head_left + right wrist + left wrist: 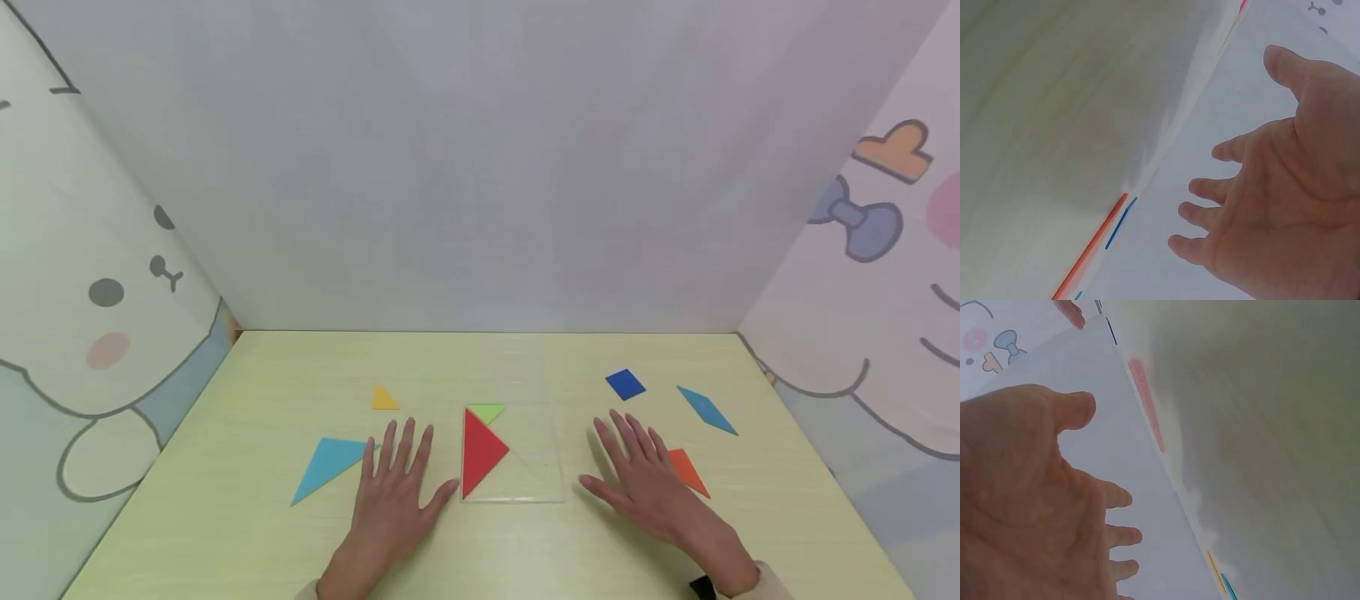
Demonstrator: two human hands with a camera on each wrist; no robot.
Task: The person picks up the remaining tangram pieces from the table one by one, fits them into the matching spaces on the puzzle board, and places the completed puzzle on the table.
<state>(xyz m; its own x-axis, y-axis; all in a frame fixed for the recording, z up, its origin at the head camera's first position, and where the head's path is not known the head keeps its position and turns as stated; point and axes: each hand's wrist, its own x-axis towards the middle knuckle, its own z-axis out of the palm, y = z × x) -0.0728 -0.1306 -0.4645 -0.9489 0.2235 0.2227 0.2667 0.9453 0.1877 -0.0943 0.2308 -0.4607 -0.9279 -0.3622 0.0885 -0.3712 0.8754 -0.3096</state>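
Fingers spread, my left hand [393, 500] hovers left of a clear rectangular tray [561, 475], its fingertips overlapping the tip of a light blue triangle [328, 463] in the head view. My right hand [647, 490] is on the tray's other side, fingers straight, partly covering an orange-red piece [690, 473]. Both wrist views show bare palms holding nothing. Within the tray, a red triangle [482, 452] lies along the left edge, and a small light green triangle [487, 412] sits at the upper left corner.
A small yellow triangle [385, 400] lies beyond the left hand. Past the right hand are a dark blue square [626, 384] and a blue parallelogram [707, 410]. A pale wall [495, 167] rises behind the table [225, 533], with cartoon-printed panels at both sides.
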